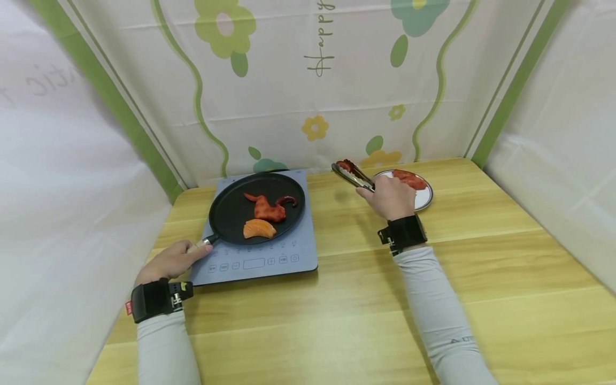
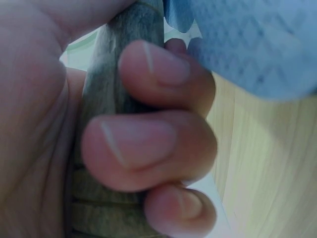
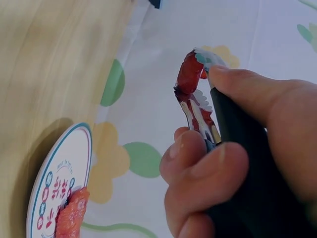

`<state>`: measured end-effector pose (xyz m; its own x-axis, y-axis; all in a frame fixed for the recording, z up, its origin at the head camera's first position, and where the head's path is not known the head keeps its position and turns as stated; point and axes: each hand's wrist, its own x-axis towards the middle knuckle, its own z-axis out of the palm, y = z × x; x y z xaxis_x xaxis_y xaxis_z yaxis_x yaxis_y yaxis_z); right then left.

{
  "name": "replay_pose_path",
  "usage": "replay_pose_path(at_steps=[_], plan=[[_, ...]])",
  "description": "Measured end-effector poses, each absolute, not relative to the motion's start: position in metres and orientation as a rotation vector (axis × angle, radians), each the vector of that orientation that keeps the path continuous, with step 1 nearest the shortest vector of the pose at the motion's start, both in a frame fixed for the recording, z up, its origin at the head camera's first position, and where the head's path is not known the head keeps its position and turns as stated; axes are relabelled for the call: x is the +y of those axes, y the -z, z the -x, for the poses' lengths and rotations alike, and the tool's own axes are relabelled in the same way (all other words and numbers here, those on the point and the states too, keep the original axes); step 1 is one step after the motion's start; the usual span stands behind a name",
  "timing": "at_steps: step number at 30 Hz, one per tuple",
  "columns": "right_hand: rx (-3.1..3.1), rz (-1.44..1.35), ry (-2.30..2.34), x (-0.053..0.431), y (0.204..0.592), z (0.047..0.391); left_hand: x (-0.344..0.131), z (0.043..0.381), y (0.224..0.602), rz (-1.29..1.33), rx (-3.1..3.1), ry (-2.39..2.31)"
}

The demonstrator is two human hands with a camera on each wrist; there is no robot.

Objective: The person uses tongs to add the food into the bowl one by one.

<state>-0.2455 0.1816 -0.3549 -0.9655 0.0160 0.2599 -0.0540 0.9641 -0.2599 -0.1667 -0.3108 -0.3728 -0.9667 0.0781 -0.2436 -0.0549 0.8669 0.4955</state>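
Black pan (image 1: pixel 231 206), frame left: fingers (image 2: pixel 153 144) of our left hand (image 1: pixel 168 260) clamped its handle (image 2: pixel 119 59), presumably for steadiness; our right hand (image 1: pixel 392 197) clamped tongs (image 1: pixel 356 182).

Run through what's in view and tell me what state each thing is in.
Pan: resting on the cooktop, food in it.
Cooktop: under the pan; on or off, cannot tell.
Orange slice: lying in the pan.
Spread red piece: lying in the pan.
Tongs: raised, closed on dark red food.
Plate: on the table, holding red food.
Left hand: gripping the pan's handle.
Right hand: gripping the tongs.
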Motion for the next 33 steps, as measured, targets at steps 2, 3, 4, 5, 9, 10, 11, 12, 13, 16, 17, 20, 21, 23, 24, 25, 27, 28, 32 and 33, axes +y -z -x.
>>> replay_pose_path(at_steps=[2,3,4,5,9,10,11,12,13,16,17,20,21,23,24,25,27,28,32,33], plan=[[-2.848,-0.043,-0.379,0.178,0.354,0.246,-0.311,0.167,0.373,-0.006,2.772,-0.75],[-2.845,-0.054,-0.374,0.176,0.354,0.246,-0.312,0.167,0.373,-0.001,2.768,-0.749],[-2.841,-0.065,-0.367,0.175,0.354,0.246,-0.312,0.167,0.374,0.004,2.763,-0.75],[-2.836,-0.078,-0.357,0.173,0.353,0.246,-0.313,0.168,0.374,0.01,2.759,-0.75],[-2.807,-0.107,-0.34,0.168,0.352,0.247,-0.313,0.167,0.375,0.018,2.763,-0.741],[-2.8,-0.109,-0.337,0.166,0.352,0.247,-0.313,0.166,0.375,0.018,2.767,-0.738],[-2.794,-0.11,-0.333,0.165,0.352,0.247,-0.313,0.166,0.375,0.018,2.772,-0.735],[-2.788,-0.115,-0.33,0.163,0.351,0.247,-0.312,0.165,0.375,0.016,2.774,-0.733],[-2.782,-0.122,-0.328,0.162,0.351,0.247,-0.312,0.165,0.374,0.017,2.777,-0.734],[-2.766,-0.153,-0.307,0.157,0.351,0.247,-0.311,0.164,0.374,0.016,2.778,-0.741],[-2.761,-0.164,-0.297,0.156,0.351,0.247,-0.311,0.164,0.373,0.018,2.777,-0.743],[-2.744,-0.189,-0.292,0.15,0.35,0.247,-0.312,0.164,0.373,0.014,2.779,-0.748],[-2.742,-0.193,-0.295,0.148,0.35,0.247,-0.312,0.164,0.373,0.015,2.78,-0.749],[-2.743,-0.205,-0.305,0.145,0.351,0.248,-0.312,0.165,0.373,0.017,2.783,-0.748],[-2.744,-0.208,-0.312,0.143,0.351,0.248,-0.312,0.165,0.373,0.016,2.786,-0.748],[-2.748,-0.211,-0.314,0.142,0.352,0.248,-0.311,0.165,0.373,0.017,2.788,-0.746],[-2.751,-0.215,-0.318,0.139,0.353,0.248,-0.311,0.165,0.373,0.018,2.79,-0.747],[-2.752,-0.22,-0.316,0.138,0.353,0.248,-0.31,0.165,0.373,0.015,2.792,-0.744],[-2.757,-0.241,-0.32,0.133,0.355,0.248,-0.309,0.165,0.372,0.009,2.798,-0.736],[-2.759,-0.247,-0.321,0.132,0.355,0.249,-0.309,0.165,0.371,0.009,2.798,-0.732]])
